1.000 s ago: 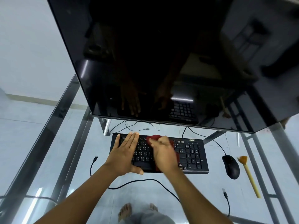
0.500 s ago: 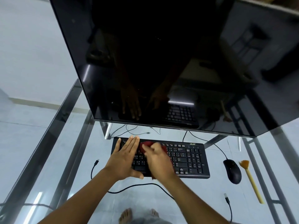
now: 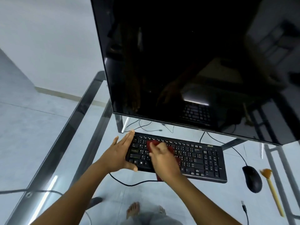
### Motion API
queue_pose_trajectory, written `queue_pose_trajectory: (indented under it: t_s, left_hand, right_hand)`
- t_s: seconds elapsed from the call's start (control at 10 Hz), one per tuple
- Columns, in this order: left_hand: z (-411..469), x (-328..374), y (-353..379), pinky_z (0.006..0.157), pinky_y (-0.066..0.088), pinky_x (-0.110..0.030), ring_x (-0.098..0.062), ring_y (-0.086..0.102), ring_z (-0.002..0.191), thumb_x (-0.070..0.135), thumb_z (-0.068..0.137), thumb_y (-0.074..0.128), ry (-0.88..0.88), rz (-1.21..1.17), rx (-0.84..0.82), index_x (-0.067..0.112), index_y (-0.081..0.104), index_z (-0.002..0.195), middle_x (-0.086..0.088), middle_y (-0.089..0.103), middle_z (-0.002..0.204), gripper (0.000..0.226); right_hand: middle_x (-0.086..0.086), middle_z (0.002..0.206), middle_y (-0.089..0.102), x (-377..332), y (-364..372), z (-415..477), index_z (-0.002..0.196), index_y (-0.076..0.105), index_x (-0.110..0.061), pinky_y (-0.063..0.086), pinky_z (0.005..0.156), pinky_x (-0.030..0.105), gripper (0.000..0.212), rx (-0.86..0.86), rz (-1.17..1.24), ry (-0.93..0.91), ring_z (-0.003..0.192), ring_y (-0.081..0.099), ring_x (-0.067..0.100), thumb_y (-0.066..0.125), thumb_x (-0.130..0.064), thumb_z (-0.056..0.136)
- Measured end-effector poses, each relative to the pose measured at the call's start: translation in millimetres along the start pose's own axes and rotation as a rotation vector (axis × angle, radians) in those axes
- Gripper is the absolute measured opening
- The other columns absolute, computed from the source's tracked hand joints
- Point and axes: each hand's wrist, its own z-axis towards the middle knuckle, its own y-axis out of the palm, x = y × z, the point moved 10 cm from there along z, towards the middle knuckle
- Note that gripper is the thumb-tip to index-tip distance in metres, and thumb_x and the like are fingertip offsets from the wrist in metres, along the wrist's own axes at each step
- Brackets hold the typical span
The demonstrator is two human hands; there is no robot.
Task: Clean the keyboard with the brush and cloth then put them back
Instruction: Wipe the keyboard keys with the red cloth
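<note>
The cloth (image 3: 158,142) is pinned on the keyboard's (image 3: 203,159) left-middle keys under the right hand's (image 3: 164,158) bent fingers. The keyboard's left end is braced by the straight-fingered left hand (image 3: 116,156). "acer" is printed top right. The brush (image 3: 272,190) is laid beside the mouse (image 3: 252,179), bristles pointing away

Head view, single: worn above the counter (image 3: 53,159), facing forward-down, close; keyboard (image 3: 194,158) centre frame, monitor (image 3: 186,62) filling 12 o'clock.
</note>
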Motion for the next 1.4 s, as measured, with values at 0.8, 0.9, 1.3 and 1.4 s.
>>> queue_pose_trajectory:
  t_s: [0.8,0.9,1.3,1.4]
  left_hand:
    - [-5.1,-10.6,-2.1,0.119,-0.005,-0.031,-0.014,0.007,0.147,0.076,0.054,0.074,0.005,-0.207,0.063,0.036,-0.02,0.148,0.012,0.012,0.159,0.139]
    - [-6.2,-8.3,-4.2,0.116,-0.009,-0.026,-0.003,0.004,0.14,0.074,0.055,0.074,-0.004,-0.21,0.06,0.032,-0.017,0.15,0.01,0.016,0.159,0.138]
    - [-3.4,-9.9,-0.9,0.121,-0.004,-0.037,-0.006,0.007,0.147,0.08,0.051,0.072,0.051,-0.156,0.006,0.031,-0.02,0.149,0.009,0.008,0.161,0.144]
    - [-2.7,-9.8,-1.1,0.121,0.0,-0.039,-0.004,0.008,0.147,0.084,0.048,0.068,0.076,-0.106,0.013,0.027,-0.018,0.15,0.009,0.006,0.161,0.146]
  right_hand:
    - [-0.008,0.084,0.055,-31.7,3.7,34.6,0.087,0.055,-0.04,0.035,0.06,0.027,0.021,-0.132,0.051,-0.061,0.073,0.051,0.015,0.043,-0.057,0.091]
    - [-0.012,0.088,0.053,-1.0,-20.7,42.9,0.1,0.058,-0.043,0.042,0.062,0.026,0.023,0.03,0.074,0.074,0.077,0.052,0.013,0.038,-0.053,0.095]
    - [-0.021,0.084,0.053,-5.5,-2.9,4.4,0.112,0.065,-0.032,0.036,0.06,-0.002,0.063,0.029,-0.05,-0.006,0.073,0.048,-0.018,0.035,-0.08,0.084]
    - [-0.007,0.098,0.06,-49.2,35.5,-8.5,0.119,0.065,-0.027,0.044,0.067,0.015,0.048,-0.073,0.027,-0.172,0.084,0.058,0.011,0.03,-0.046,0.093]
